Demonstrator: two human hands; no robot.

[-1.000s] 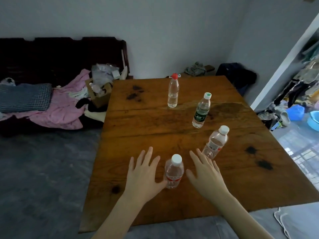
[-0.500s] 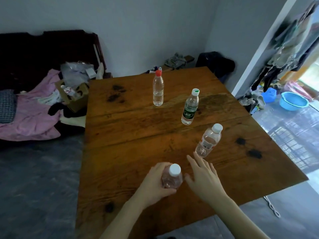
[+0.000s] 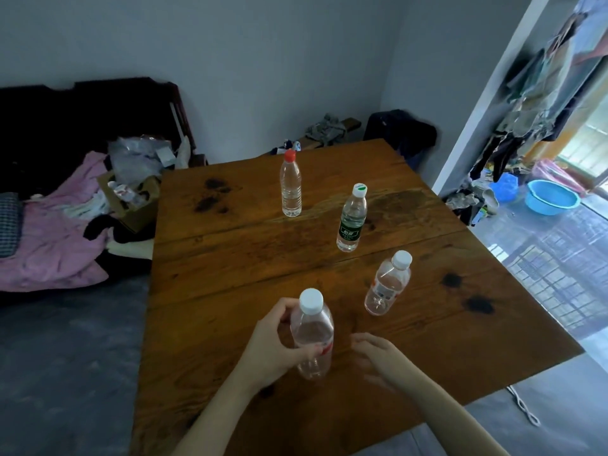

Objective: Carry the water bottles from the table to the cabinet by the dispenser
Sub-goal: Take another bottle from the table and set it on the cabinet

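So the person's left hand [image 3: 279,343] is wrapped around the nearest bottle [image 3: 312,337], a clear one with a white cap, fingers curled on its body; it looks lifted a bit off the wooden table [image 3: 230,274], though it's hard to be sure; the right hand [image 3: 378,357] sits just beside it, fingers loose and apart, not gripping anything, kinda blurry.

Three more bottles stand on the table; a second white-capped bottle [image 3: 388,284] with a red-and-white label is near the right hand, further out; the green-label bottle [image 3: 351,218] is beyond that, toward the middle; the red-capped bottle [image 3: 291,184] is the farthest, all standing well apart from each other.

Off to the left there's a dark sofa with a pink blanket [image 3: 52,245] and a cardboard box [image 3: 131,199] of junk; on the right, past the doorway, a blue basin [image 3: 551,196] sits on the floor; no cabinet or dispenser shows in this view.
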